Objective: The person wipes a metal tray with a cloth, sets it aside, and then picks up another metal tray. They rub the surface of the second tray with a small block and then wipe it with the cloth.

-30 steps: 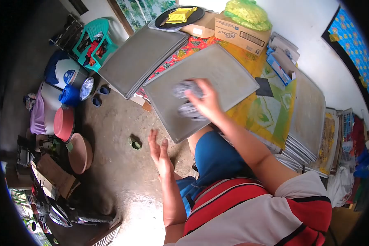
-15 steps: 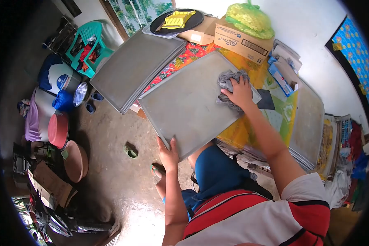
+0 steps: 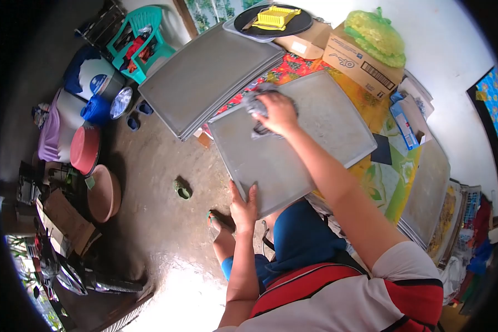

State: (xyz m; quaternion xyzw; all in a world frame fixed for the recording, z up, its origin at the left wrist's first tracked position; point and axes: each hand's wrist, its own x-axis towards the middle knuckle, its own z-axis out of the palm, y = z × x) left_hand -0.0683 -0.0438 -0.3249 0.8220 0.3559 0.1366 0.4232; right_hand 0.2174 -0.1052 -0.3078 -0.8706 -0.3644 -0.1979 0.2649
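A grey metal tray lies tilted across the near edge of the cloth-covered table. My left hand grips its near left edge, thumb on top. Pressed on a crumpled grey cloth, my right hand rests at the tray's far left part, fingers closed over the cloth. Part of the cloth is hidden under that hand. A stack of similar trays stands just beyond, to the left.
Cardboard boxes and a yellow-green bag sit at the table's back. More trays lean at right. A green chair, basins and a clog are on the floor at left.
My right hand and the cloth have moved left across the tray, from its right side to its far left part. The whole view has shifted slightly. My left hand still holds the edge.
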